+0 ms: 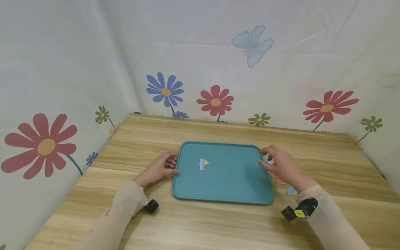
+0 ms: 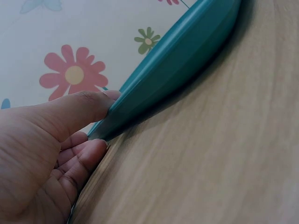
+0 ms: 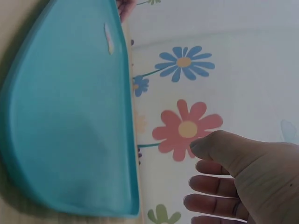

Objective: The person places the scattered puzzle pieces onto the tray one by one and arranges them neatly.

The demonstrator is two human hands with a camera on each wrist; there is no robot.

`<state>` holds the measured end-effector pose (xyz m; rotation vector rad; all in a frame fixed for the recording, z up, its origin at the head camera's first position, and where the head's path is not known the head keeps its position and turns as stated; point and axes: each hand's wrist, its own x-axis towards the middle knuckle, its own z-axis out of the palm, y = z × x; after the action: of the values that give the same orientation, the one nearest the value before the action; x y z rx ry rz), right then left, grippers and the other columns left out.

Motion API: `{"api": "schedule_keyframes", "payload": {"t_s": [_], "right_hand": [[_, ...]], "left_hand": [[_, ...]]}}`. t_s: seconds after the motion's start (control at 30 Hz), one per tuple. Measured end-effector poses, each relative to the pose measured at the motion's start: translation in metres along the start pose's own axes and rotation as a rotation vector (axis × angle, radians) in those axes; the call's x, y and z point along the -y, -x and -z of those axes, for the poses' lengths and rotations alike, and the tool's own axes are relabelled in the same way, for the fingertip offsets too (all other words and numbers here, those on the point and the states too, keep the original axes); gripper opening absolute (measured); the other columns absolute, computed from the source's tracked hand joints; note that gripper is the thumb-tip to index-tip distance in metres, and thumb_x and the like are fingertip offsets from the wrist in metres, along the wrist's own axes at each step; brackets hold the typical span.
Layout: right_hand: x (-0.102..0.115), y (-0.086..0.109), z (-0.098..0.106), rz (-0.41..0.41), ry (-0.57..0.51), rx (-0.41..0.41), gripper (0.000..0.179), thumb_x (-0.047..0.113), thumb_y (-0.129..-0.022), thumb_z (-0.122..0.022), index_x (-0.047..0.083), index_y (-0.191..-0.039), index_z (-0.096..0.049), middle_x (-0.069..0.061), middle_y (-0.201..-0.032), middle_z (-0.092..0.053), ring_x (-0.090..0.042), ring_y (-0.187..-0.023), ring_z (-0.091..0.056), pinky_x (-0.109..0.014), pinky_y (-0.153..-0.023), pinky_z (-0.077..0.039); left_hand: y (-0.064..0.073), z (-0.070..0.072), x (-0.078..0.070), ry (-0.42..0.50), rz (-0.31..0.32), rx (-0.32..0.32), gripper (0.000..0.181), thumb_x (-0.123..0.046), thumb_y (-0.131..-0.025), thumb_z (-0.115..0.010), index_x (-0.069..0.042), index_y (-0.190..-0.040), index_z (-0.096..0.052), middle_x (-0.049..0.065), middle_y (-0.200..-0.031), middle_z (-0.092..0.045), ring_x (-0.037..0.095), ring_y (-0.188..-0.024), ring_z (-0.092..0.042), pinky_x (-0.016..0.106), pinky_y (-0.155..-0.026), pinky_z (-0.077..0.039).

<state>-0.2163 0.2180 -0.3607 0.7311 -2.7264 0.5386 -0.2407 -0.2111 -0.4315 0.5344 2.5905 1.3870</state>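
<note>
A teal rectangular tray (image 1: 231,177) lies on the wooden table. My left hand (image 1: 157,169) pinches its left edge: in the left wrist view the thumb (image 2: 96,105) lies over the rim and the fingers bend at the outer side. My right hand (image 1: 285,169) hovers at the tray's right edge, fingers loosely bent and nothing held; the right wrist view shows a gap between thumb and fingers. On the left part of the tray lies one small printed piece (image 1: 203,164), pale blue with red and yellow.
Several similar printed pieces, among them an orange one (image 1: 280,182) and a light blue one (image 1: 290,190), lie on the table right of the tray, partly hidden under my right hand. A flowered curtain (image 1: 193,52) hangs behind the wooden table (image 1: 200,222) and along its sides.
</note>
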Motion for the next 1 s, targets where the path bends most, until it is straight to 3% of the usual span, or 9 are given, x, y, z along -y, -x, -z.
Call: {"api": "schedule_keyframes", "payload": {"t_s": [0.23, 0.47, 0.6, 1.0], "right_hand": [[-0.016, 0.011, -0.001, -0.038, 0.002, 0.026, 0.026, 0.013, -0.085, -0.072, 0.0, -0.106, -0.066, -0.011, -0.098, -0.063, -0.02, -0.077, -0.06, -0.029, -0.062, -0.048], [-0.029, 0.02, -0.005, -0.078, 0.001, 0.054, 0.024, 0.016, -0.085, -0.071, 0.0, -0.103, -0.067, -0.011, -0.097, -0.064, -0.02, -0.077, -0.06, -0.027, -0.061, -0.048], [-0.035, 0.022, -0.007, -0.082, 0.016, 0.074, 0.024, 0.015, -0.084, -0.072, 0.0, -0.102, -0.067, -0.01, -0.094, -0.065, -0.017, -0.075, -0.06, -0.025, -0.059, -0.046], [-0.046, 0.022, -0.015, -0.127, -0.003, 0.209, 0.023, 0.017, -0.084, -0.072, 0.0, -0.1, -0.068, -0.008, -0.091, -0.063, -0.013, -0.074, -0.06, -0.028, -0.062, -0.05]], "left_hand": [[0.001, 0.0, -0.001, 0.005, 0.003, 0.003, 0.072, -0.017, -0.082, -0.077, 0.004, -0.141, -0.041, 0.017, -0.119, -0.054, 0.021, -0.102, -0.055, 0.026, -0.087, -0.05], [0.003, 0.0, -0.01, 0.0, 0.011, 0.009, 0.07, -0.009, -0.084, -0.074, 0.008, -0.141, -0.037, 0.022, -0.12, -0.053, 0.026, -0.104, -0.054, 0.036, -0.089, -0.05], [0.0, 0.0, -0.001, -0.002, 0.01, 0.008, 0.071, -0.015, -0.084, -0.076, 0.005, -0.142, -0.039, 0.018, -0.119, -0.053, 0.022, -0.102, -0.055, 0.029, -0.087, -0.05], [-0.001, 0.001, 0.003, 0.0, 0.007, 0.003, 0.072, -0.017, -0.082, -0.077, 0.003, -0.141, -0.041, 0.016, -0.118, -0.054, 0.02, -0.102, -0.055, 0.025, -0.087, -0.05]]}}
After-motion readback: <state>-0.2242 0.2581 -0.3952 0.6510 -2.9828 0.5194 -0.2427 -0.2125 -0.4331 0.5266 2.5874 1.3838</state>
